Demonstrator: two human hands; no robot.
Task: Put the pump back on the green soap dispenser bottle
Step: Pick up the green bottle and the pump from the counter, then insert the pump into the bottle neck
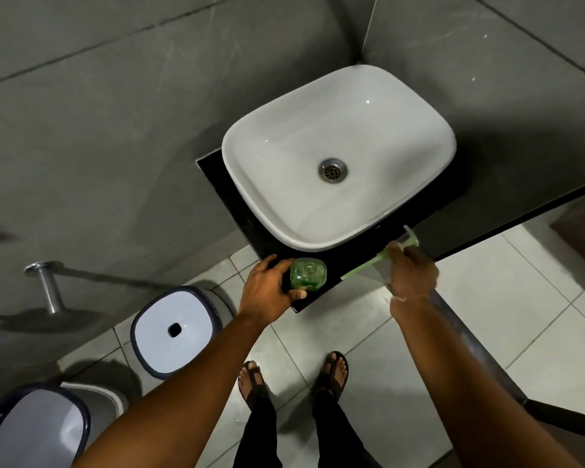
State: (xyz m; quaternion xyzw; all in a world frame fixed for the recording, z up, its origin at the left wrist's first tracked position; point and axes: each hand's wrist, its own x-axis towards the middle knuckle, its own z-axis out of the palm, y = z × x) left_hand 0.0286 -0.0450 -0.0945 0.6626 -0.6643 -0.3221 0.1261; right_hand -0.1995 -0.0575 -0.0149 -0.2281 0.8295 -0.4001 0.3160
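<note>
The green soap dispenser bottle (308,274) stands upright on the front corner of the black counter (237,204), its round neck open to the camera. My left hand (271,288) is wrapped around its left side, thumb at the front. My right hand (412,275) holds the pump (379,260) to the right of the bottle, apart from it. The pump's pale green head points up and right, and its thin dip tube slants down and left toward the bottle, its tip short of the neck.
A white basin (274,153) with a metal drain (333,169) fills the counter behind the bottle. Below left stand a white-lidded bin (176,332) and a second lidded bin (31,430). A metal rail (48,282) juts from the grey wall. My sandalled feet are on the tiled floor.
</note>
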